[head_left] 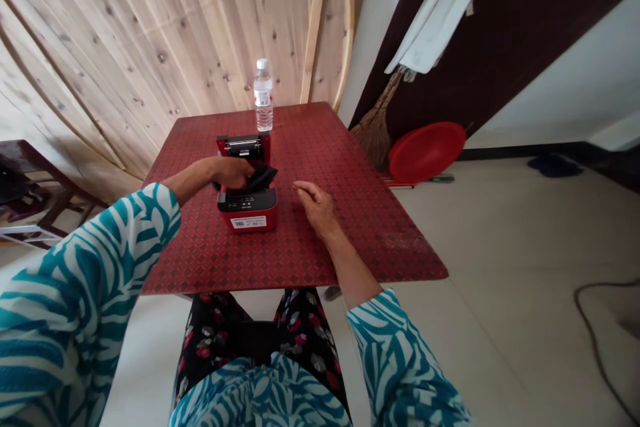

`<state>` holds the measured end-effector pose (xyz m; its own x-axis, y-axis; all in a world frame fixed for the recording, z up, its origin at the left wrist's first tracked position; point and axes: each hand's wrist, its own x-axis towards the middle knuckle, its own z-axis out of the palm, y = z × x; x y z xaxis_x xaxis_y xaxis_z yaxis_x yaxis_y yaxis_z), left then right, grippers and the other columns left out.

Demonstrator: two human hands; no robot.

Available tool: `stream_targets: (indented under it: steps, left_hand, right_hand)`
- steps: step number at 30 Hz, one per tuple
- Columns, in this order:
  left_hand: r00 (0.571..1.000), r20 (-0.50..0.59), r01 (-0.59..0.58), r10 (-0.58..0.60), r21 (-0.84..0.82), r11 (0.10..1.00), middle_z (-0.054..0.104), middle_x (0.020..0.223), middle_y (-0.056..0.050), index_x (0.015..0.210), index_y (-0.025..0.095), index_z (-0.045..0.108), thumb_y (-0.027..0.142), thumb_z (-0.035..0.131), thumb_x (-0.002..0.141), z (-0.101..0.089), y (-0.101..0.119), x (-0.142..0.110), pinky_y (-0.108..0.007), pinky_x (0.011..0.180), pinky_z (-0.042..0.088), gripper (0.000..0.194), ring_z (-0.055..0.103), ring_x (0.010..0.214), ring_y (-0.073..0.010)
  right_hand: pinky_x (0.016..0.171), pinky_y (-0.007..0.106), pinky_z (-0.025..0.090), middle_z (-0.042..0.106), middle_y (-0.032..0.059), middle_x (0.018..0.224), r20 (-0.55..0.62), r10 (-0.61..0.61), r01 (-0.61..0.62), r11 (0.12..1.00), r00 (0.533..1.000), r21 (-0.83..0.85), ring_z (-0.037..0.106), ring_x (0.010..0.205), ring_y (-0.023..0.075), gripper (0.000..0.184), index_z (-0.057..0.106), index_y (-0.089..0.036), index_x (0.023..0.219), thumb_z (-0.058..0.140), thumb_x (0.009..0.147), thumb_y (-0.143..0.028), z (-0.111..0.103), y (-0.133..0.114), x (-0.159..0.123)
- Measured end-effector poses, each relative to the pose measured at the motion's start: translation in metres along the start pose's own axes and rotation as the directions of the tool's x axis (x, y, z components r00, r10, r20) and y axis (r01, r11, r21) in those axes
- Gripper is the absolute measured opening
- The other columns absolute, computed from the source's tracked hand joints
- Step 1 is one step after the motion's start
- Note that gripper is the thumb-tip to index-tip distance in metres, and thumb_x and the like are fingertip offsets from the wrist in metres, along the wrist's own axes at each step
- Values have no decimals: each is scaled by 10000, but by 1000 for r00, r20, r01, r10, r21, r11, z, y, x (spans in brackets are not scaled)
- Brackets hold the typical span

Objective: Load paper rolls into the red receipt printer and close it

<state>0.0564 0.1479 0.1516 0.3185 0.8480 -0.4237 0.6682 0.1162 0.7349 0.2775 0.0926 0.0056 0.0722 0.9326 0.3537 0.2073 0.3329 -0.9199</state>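
Note:
A small red and black label printer (247, 207) sits on the red patterned table (310, 253), its lid raised at the back. My left hand (231, 172) is over the printer's open compartment, fingers closed on a black flat part (261, 177) that sticks out toward the right. My right hand (314, 203) rests on the table just right of the printer, fingers loosely curled and apart, holding nothing. A white label shows on the printer's front face.
A clear water bottle (263, 96) stands behind the printer near the table's far edge. Wooden round boards lean on the wall behind. A broom (376, 127) and red basin (427, 150) lie on the floor to the right. A dark wooden bench (30, 173) is at left.

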Motion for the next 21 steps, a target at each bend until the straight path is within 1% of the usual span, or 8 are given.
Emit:
stream_targets:
  steps: [4, 6, 8, 11, 14, 17, 19, 21]
  left_hand:
    - [997, -75, 5, 5, 134, 991, 558, 486, 35, 520, 195, 631, -82, 524, 493, -3, 3, -4, -170, 487, 326, 299, 510, 494, -122]
    - [996, -90, 1, 16, 181, 984, 530, 463, 35, 539, 203, 644, -62, 559, 536, 0, 1, -6, -176, 473, 314, 278, 492, 460, -118]
    - [998, -68, 6, 5, 167, 986, 496, 441, 50, 538, 216, 638, -32, 597, 554, 3, -2, -6, -178, 441, 278, 252, 446, 417, -105]
    - [999, -49, -16, 23, 132, 991, 505, 463, 53, 517, 211, 607, -41, 625, 532, 6, -4, -2, -178, 447, 270, 253, 436, 432, -98]
    - [990, -103, -73, 93, 185, 980, 525, 485, 44, 511, 208, 600, -61, 635, 499, 10, -3, 2, -187, 493, 316, 272, 466, 478, -118]
    - [975, -172, -90, 143, 281, 955, 476, 437, 50, 474, 212, 575, -74, 655, 470, 14, -1, 4, -206, 519, 345, 297, 449, 462, -131]
    - [970, -151, -128, 189, 343, 931, 475, 445, 41, 479, 210, 580, -75, 669, 478, 15, 1, 3, -220, 569, 375, 299, 472, 492, -145]
    - [969, -87, -181, 232, 393, 902, 506, 501, 21, 514, 206, 601, -68, 670, 506, 14, 3, -2, -232, 657, 402, 283, 542, 603, -177]
  right_hand:
    - [997, 413, 515, 746, 66, 1095, 33, 6, -6, 1000, 999, 11, 681, 1054, 197, 269, 709, -237, 1009, 513, 847, -322, 1, -2, -1]
    - [990, 405, 519, 750, 61, 1088, 48, 0, -1, 1000, 999, 20, 684, 1045, 193, 267, 713, -238, 1009, 515, 844, -310, 3, -1, -1]
    - [979, 395, 525, 756, 51, 1070, 56, -5, 4, 1000, 998, 21, 688, 1030, 189, 262, 717, -244, 1001, 521, 838, -300, 5, 1, 0]
    - [970, 392, 531, 758, 44, 1064, 65, -7, 7, 1000, 998, -1, 692, 1023, 187, 267, 718, -249, 1007, 519, 834, -288, 5, 4, 0]
    - [970, 400, 532, 754, 48, 1078, 81, -23, 26, 999, 996, -39, 689, 1034, 192, 270, 717, -249, 1017, 517, 840, -282, 4, 6, 0]
    - [977, 405, 528, 746, 52, 1095, 105, -43, 53, 994, 994, -100, 682, 1052, 193, 266, 712, -253, 1026, 510, 854, -283, 3, 8, -1]
    - [982, 409, 525, 740, 65, 1108, 128, -55, 74, 986, 990, -151, 677, 1066, 195, 268, 706, -246, 1033, 500, 864, -277, 3, 9, -2]
    - [986, 414, 522, 736, 81, 1113, 149, -68, 97, 977, 986, -192, 675, 1074, 199, 271, 702, -232, 1036, 491, 868, -263, 2, 10, -3]
